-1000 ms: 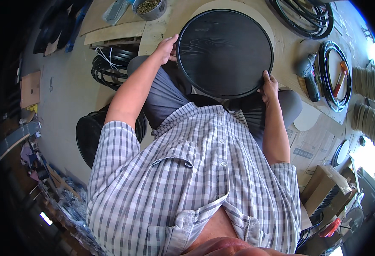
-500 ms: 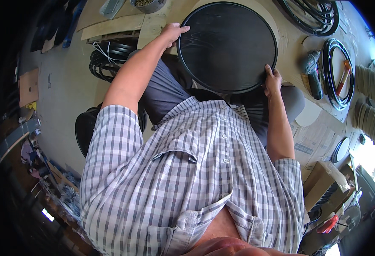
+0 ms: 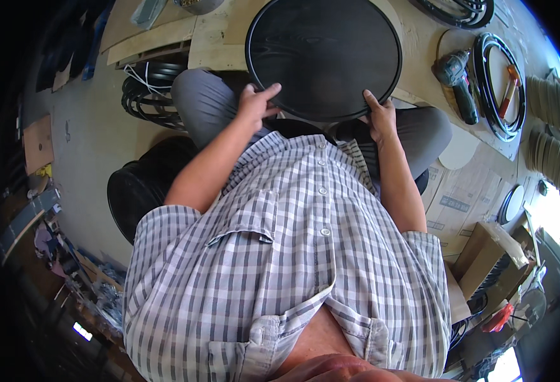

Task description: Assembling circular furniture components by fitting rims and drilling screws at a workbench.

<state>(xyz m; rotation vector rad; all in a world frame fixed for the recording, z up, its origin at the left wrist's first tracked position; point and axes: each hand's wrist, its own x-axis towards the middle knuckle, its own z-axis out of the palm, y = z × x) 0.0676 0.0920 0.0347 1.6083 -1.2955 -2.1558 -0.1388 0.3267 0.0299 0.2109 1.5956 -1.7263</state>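
Observation:
A round black panel (image 3: 323,57) with a raised black rim sits in front of me, partly over the wooden worktable, its far edge cut off by the picture. My left hand (image 3: 256,105) grips the rim at the near left, thumb on top and fingers beneath. At the near right, my right hand (image 3: 380,116) pinches the same rim, its thumb lying over the edge. The fingers under the panel are mostly hidden. To the right, a cordless drill (image 3: 458,83) lies on the table.
Right of the drill lies a coil of black edging (image 3: 480,60), with an orange-handled tool (image 3: 509,92) inside it. More black coils (image 3: 141,99) sit under the table's left side. Stacked round boards (image 3: 550,162) stand far right; a metal bowl (image 3: 198,5) is at the back.
My left hand has slid from the panel's far left side down to its near left rim. The right hand has shifted along the near rim toward the middle.

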